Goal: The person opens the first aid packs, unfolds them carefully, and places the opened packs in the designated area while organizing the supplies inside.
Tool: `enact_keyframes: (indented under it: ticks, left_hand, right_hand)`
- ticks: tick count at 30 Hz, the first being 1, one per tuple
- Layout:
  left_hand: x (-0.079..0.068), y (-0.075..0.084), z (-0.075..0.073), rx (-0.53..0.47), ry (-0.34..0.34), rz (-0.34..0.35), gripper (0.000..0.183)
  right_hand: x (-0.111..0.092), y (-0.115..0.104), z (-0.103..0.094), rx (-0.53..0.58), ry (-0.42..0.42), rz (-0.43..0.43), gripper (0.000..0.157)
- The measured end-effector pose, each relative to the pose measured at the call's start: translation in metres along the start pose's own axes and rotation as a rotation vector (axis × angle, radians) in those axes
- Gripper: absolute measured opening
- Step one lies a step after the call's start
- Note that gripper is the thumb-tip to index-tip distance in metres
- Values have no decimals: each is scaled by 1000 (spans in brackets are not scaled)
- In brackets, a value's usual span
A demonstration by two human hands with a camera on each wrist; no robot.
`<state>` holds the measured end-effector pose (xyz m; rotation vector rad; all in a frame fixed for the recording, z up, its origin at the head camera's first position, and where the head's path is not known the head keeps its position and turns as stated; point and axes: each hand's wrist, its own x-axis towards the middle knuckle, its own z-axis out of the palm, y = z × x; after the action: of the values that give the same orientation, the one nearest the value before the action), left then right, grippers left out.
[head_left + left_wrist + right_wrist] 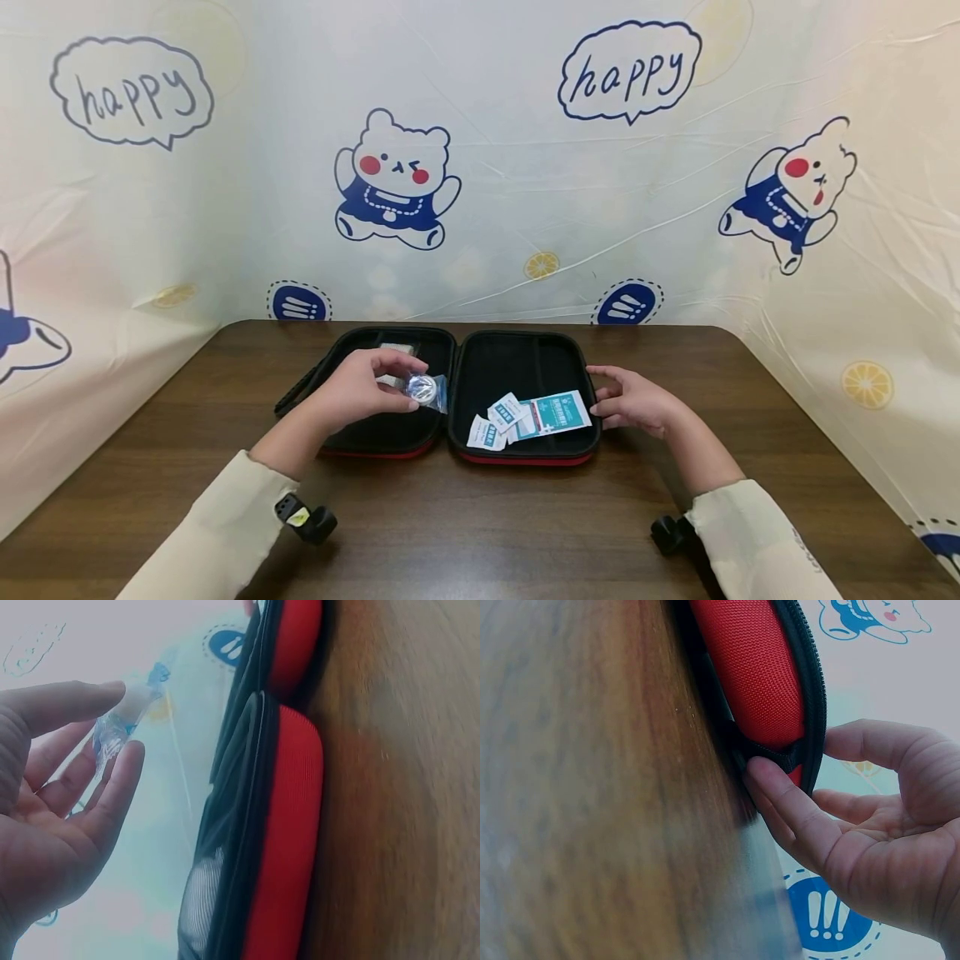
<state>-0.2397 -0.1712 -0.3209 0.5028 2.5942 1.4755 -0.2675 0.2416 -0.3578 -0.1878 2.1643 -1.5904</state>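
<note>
A zippered case with a red outside and black lining lies spread flat, its left half (360,437) and right half (517,358) side by side. Over the left half, my left hand (367,385) pinches a small white roll in a clear and blue wrapper (422,389) between thumb and fingers. My right hand (633,402) grips the right half's outer edge, thumb at the zipper rim and fingers around the red side (761,682). In the right half lie a teal and white packet (558,412) and two small white sachets (487,433). Another pale item (396,348) sits behind my left hand, partly hidden.
The case stands on a brown wooden table (465,525), toward its far edge. Behind the table hangs a pale printed curtain (510,208) with bears and lettering. Black wrist cameras (307,518) are strapped at both sleeves.
</note>
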Motion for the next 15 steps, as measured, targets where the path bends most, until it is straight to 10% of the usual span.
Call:
enact_keyframes:
  ticks: [15]
  left_hand:
    - [-23, -20, -27, -107, -13, -37, 51]
  right_hand:
    - [0, 1, 0, -6, 0, 1, 78]
